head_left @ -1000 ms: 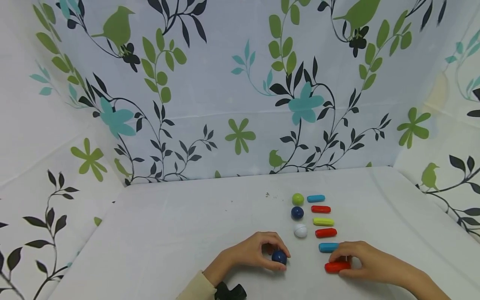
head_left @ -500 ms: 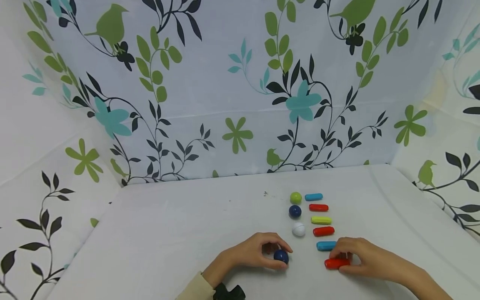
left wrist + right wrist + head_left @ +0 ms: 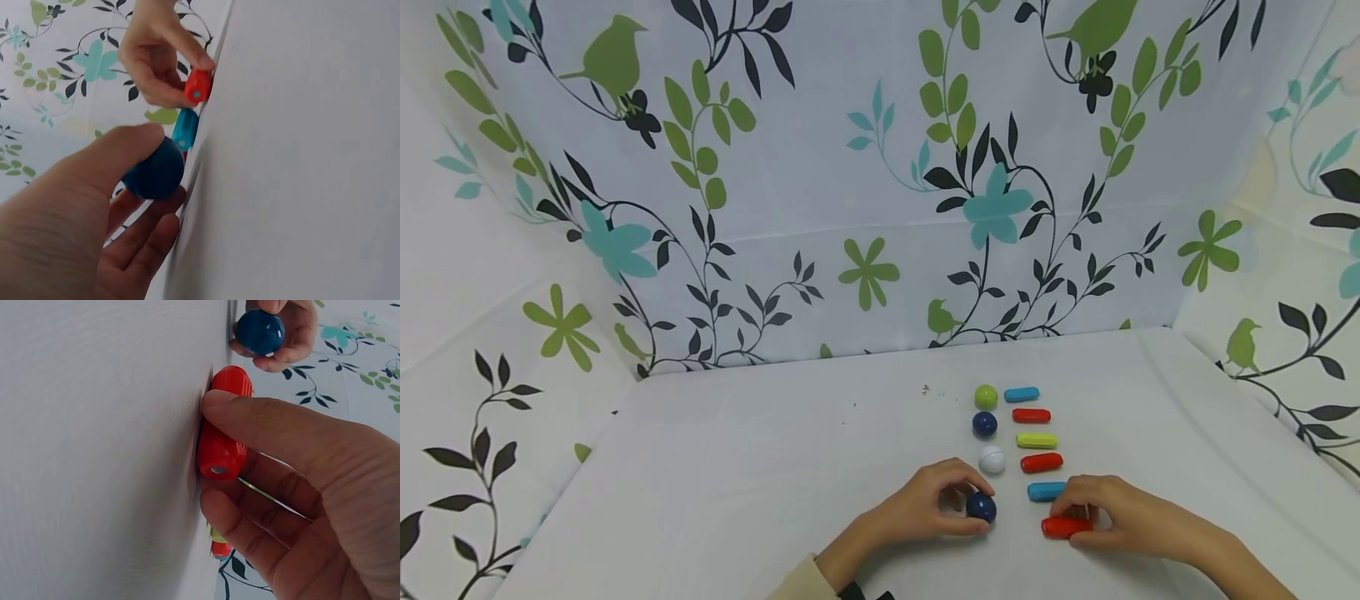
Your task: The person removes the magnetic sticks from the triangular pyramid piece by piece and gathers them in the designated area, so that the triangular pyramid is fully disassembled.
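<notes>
My left hand (image 3: 928, 504) pinches a dark blue ball (image 3: 981, 507) between thumb and fingers, just left of the lower end of a row of pieces. In the left wrist view the ball (image 3: 156, 170) sits between the thumb and the fingertips. To the right, my right hand (image 3: 1120, 517) grips a red cylindrical piece (image 3: 1064, 527) at the near end of the row. That red piece (image 3: 224, 450) shows a small hole in its end in the right wrist view, with the thumb along its side. Right above it lies a blue cylinder (image 3: 1046, 492), partly behind my fingers.
A column of balls runs away from me: white (image 3: 992, 459), dark blue (image 3: 985, 424) and green (image 3: 987, 397). Beside it lie more cylinders: red (image 3: 1041, 462), yellow (image 3: 1037, 440), red (image 3: 1032, 415) and blue (image 3: 1022, 394). A patterned cloth (image 3: 820, 183) hangs behind the white table (image 3: 737, 483).
My left hand has carried the dark blue ball right, towards the column of balls. My right hand stays on the red cylinder. The view has shifted slightly.
</notes>
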Motion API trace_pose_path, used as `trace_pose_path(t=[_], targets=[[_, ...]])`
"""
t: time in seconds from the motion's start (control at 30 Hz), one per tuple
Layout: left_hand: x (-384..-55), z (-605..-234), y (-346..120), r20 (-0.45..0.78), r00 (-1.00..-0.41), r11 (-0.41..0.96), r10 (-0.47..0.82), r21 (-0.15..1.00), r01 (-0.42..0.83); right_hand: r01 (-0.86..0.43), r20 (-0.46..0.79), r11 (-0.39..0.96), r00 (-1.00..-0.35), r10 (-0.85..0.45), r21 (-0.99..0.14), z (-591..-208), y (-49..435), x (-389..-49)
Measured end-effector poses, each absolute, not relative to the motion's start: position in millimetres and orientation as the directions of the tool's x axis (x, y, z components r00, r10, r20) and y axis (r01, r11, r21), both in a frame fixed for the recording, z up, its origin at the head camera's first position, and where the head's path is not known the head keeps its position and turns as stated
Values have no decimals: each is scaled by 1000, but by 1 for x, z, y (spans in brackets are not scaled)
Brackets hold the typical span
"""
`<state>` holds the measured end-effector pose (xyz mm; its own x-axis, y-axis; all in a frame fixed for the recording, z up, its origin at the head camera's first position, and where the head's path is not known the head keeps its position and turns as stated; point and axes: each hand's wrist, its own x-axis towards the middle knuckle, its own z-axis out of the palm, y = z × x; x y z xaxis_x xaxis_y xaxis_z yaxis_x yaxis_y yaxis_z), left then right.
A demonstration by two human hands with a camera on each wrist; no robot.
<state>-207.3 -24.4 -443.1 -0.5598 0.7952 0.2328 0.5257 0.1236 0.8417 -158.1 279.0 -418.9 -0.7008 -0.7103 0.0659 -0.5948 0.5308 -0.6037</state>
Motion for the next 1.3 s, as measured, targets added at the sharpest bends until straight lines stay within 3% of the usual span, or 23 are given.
trace_pose_path(t=[0.43, 0.7, 1.0, 1.13, 1.3], targets=[[-198, -441, -12, 240, -667, 321, 706, 731, 603, -641, 131, 460, -658, -742, -614, -419, 277, -158], [-196, -439, -8, 233, -661, 406, 713, 632, 660, -663, 172, 419, -636, -753, -620, -418, 274, -158], [-195, -438, -7, 289, -628, 381, 722, 592, 710, -668, 232, 381, -640, -733, -639, -412, 277, -159], [-195, -431, -10, 299, -634, 357, 713, 624, 696, -668, 270, 388, -662, -699, -635, -408, 277, -159], [-199, -416, -19, 332, -665, 356, 669, 643, 678, -641, 317, 536, -753, -576, -549, -397, 269, -158]])
